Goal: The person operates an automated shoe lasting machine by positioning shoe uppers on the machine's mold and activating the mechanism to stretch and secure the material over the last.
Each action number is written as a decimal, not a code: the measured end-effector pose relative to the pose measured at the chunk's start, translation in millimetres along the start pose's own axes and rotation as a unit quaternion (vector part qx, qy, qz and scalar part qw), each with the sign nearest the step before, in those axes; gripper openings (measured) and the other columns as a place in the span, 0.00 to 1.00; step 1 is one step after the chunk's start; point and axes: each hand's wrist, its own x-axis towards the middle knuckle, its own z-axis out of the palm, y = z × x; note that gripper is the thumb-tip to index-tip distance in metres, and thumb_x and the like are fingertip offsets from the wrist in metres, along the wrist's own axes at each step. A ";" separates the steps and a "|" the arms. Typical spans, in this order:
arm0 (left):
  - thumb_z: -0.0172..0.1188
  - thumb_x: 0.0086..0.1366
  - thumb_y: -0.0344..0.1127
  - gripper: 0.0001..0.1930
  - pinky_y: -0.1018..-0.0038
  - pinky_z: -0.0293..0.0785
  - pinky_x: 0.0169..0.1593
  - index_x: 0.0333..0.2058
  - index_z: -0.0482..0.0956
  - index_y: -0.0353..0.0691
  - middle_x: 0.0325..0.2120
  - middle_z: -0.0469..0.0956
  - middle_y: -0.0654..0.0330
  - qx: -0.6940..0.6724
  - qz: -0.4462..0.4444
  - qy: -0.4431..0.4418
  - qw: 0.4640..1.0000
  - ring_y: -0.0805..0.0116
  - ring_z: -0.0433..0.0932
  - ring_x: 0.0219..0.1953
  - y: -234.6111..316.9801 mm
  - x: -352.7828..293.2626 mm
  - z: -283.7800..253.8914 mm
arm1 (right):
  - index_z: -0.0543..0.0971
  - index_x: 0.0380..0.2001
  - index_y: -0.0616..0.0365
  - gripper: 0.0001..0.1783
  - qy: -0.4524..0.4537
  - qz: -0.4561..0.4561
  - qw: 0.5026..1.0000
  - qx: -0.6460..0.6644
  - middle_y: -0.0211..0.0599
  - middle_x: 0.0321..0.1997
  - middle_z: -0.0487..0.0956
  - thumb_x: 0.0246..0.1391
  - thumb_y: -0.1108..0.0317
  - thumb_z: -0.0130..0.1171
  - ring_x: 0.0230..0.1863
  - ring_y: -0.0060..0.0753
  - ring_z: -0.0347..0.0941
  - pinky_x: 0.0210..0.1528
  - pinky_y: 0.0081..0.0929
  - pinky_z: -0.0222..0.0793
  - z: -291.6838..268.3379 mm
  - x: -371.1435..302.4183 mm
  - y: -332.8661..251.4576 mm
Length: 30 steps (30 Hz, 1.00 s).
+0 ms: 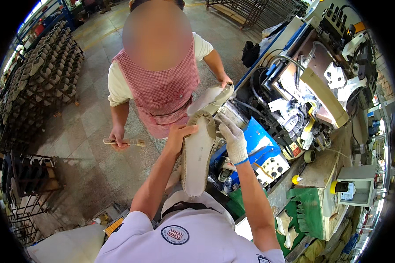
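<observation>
My bare left hand (180, 136) grips a shoe (198, 158) near its toe, the thumb lying over the pale sole side. The shoe is bottom up, with a long light insole and tan material gathered around its rim. On my right hand (234, 141) is a white knit glove with a blue cuff. Its fingers are stretched out beside the toe, the tips at or very near the gathered edge. Just beyond, a co-worker's hand (226, 82) holds a similar shoe (206, 100). The co-worker's other hand (117, 136) holds a flat brush (136, 142).
A machine (294, 105) with metal parts and hoses stands at the right, a blue panel (256, 138) near my right hand. Shoe pieces (289, 236) lie on green cloth at the lower right. A rack of shoes (44, 74) stands far left; the co-worker (160, 87) faces me.
</observation>
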 end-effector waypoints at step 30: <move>0.67 0.58 0.36 0.14 0.73 0.74 0.29 0.31 0.86 0.27 0.26 0.83 0.56 -0.095 -0.032 -0.028 0.995 0.68 0.79 0.23 -21.6 10.7 46.9 | 0.68 0.65 0.69 0.31 0.002 -0.150 0.939 -0.310 0.62 0.63 0.73 0.64 0.61 0.56 0.63 0.62 0.71 0.63 0.40 0.68 -3.8 -19.7 4.7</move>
